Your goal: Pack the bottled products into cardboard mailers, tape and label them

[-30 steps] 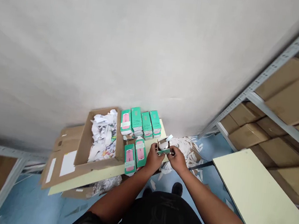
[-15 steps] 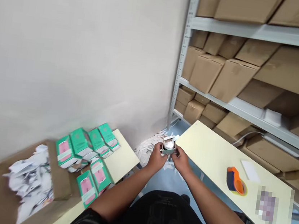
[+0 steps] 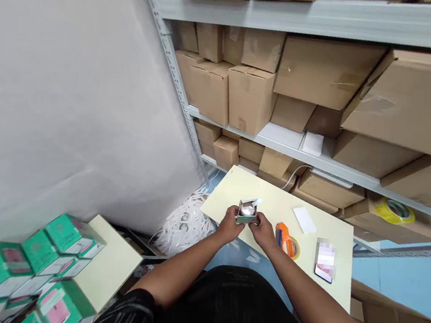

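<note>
Between my two hands is a small green box (image 3: pixel 245 219) with its top flaps up. A round, shiny, silvery top shows inside it; what it belongs to I cannot make out. My left hand (image 3: pixel 230 226) grips the box's left side, and my right hand (image 3: pixel 263 231) grips its right side. Both hold it over the near edge of the cream table (image 3: pixel 244 183). To the right of my right hand lies an orange tape dispenser (image 3: pixel 285 239) with a yellow roll.
A white paper slip (image 3: pixel 304 219) and a phone (image 3: pixel 324 264) lie on the table. Behind it stands a metal shelf (image 3: pixel 281 138) full of cartons. Several green boxes (image 3: pixel 47 251) sit on another table at lower left. Paper strips (image 3: pixel 184 223) are heaped on the floor between.
My view has swung right, from the table with green boxes and the carton of shredded paper to the table by the shelf. Both hands still hold the box, now at that table.
</note>
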Demonstrator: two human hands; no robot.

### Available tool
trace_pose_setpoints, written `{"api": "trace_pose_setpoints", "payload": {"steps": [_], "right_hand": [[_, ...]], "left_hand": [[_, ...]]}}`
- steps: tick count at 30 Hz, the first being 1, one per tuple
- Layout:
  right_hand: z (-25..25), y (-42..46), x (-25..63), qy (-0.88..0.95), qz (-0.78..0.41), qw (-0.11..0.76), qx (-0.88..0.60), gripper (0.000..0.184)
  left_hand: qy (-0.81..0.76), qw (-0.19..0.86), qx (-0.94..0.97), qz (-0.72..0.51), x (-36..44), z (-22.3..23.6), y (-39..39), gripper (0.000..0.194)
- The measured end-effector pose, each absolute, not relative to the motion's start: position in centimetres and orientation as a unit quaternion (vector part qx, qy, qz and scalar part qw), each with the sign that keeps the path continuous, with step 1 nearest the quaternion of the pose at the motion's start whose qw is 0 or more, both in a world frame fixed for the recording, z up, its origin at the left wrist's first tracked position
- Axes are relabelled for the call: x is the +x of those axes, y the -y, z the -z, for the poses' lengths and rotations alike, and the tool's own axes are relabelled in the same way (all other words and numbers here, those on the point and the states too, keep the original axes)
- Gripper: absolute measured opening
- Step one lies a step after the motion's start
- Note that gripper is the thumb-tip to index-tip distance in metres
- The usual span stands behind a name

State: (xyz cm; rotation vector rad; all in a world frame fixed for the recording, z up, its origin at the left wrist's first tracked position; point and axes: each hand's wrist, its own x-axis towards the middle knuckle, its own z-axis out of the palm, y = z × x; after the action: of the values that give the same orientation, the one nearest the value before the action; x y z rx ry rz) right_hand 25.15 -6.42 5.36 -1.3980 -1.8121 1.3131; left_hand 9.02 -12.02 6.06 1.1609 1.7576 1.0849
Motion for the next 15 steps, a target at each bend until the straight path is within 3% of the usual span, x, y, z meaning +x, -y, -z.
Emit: {"api": "trace_pose_setpoints", "payload": {"steps": [10, 15], "right_hand": [[-0.5, 3.9, 26.3, 0.657, -0.429, 0.207, -0.585, 0.018], [0.9, 2.9, 24.9, 0.624, -0.421, 0.183, -0.632, 0.023]], "left_hand": [[-0.648, 0.451, 0.525, -0.318, 8.1, -1.9, 5.3, 0.058], [-0.607, 0.504, 0.539, -0.295, 6.2, 0.9, 2.7, 0.062]]}}
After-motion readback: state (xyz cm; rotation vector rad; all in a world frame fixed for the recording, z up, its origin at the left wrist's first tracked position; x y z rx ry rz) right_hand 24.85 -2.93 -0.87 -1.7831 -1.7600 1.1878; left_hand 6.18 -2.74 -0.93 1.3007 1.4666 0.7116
